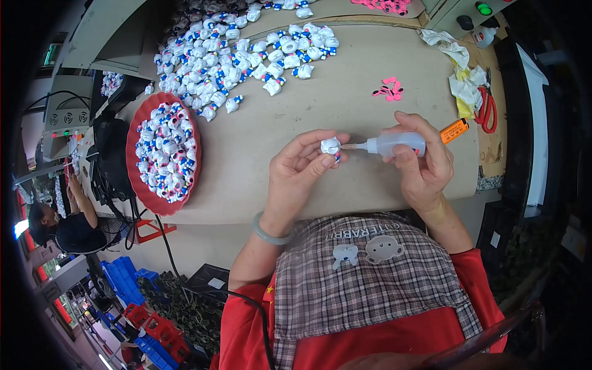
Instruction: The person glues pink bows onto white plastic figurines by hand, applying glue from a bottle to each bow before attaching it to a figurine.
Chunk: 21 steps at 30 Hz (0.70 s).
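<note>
Between the fingertips and thumb of my left hand (302, 161) is a small white figurine (331, 146) with blue and red parts. My right hand (424, 161) is closed around a translucent squeeze bottle (396, 144), held nearly level. Its thin nozzle (354, 147) points left and reaches the figurine's side; whether the tip touches cannot be made out. To the left stands a red scalloped bowl (132, 161) full of similar figurines. A large pile of white figurines (216, 61) spreads over the far left of the table. Several pink and black flat pieces (388, 90) lie beyond my right hand.
An orange marker (455, 131) lies right of my right hand. Red-handled scissors (487, 111) and crumpled tissue (467, 86) are at the table's right side. More pink pieces (385, 5) sit at the far edge. A person (74, 225) works at the left, beyond black cables.
</note>
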Motion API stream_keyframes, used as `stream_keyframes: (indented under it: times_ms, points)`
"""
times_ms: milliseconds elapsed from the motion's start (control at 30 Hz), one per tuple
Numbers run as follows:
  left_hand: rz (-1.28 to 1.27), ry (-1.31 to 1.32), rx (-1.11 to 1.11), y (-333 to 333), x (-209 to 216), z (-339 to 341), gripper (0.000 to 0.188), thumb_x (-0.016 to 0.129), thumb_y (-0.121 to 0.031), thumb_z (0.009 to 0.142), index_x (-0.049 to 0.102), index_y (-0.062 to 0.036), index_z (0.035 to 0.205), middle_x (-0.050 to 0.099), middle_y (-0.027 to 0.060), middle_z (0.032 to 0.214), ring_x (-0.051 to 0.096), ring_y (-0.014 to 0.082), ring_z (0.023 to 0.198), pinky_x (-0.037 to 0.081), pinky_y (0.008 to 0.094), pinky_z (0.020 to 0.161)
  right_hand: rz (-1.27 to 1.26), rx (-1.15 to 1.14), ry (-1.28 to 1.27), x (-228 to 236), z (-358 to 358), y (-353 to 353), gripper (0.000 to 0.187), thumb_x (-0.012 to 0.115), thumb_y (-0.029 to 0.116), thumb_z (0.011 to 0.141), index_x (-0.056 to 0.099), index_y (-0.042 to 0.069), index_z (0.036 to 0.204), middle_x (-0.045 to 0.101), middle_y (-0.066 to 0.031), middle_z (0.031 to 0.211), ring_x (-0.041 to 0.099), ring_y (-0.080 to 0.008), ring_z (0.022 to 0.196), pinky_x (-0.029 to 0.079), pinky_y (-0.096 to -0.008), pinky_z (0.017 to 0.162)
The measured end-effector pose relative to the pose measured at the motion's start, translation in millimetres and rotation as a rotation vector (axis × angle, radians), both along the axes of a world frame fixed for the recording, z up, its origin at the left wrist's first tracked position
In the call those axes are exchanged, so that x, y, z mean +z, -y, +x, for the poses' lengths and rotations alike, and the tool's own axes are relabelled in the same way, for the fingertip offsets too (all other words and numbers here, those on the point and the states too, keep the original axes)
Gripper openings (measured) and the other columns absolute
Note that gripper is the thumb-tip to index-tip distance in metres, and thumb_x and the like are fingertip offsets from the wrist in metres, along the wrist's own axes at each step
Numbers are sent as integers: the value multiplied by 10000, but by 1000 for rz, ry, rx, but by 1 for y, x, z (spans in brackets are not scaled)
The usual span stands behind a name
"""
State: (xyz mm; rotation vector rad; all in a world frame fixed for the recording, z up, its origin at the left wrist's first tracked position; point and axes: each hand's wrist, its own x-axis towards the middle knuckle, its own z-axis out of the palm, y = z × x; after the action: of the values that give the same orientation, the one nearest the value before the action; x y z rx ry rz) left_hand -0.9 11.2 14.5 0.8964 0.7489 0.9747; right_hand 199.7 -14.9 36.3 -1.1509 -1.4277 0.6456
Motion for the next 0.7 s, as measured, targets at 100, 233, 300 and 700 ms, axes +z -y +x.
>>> stream_keyframes:
  times_ms: [100,233,300,700]
  points:
    - [1,-7,6,-1,-1,-1,332,613,-22,875,539,30,1194,615,220,1145,652,199,935,519,282,809,2,-19,25,0,1,0,337,640,170,888,567,-26,1152,655,-111,843,599,-105,608,464,-211,557]
    - [24,-4,-22,-1,-3,-3,331,606,-48,893,521,38,1200,611,180,1165,635,199,978,504,274,820,1,-29,47,0,3,1,332,636,167,891,568,-28,1150,654,-111,842,599,-106,609,466,-209,554]
    - [41,-16,-16,-1,-4,-3,323,598,-43,897,519,37,1200,607,180,1170,634,203,989,505,278,827,0,-26,47,0,3,1,329,635,164,891,568,-29,1150,653,-112,844,598,-107,608,466,-209,553]
    - [37,12,-20,-1,-4,-1,323,585,-34,902,509,46,1206,593,191,1190,629,227,1017,505,292,859,0,27,40,-3,3,1,339,640,158,885,561,-25,1159,656,-120,861,618,-119,629,475,-219,554]
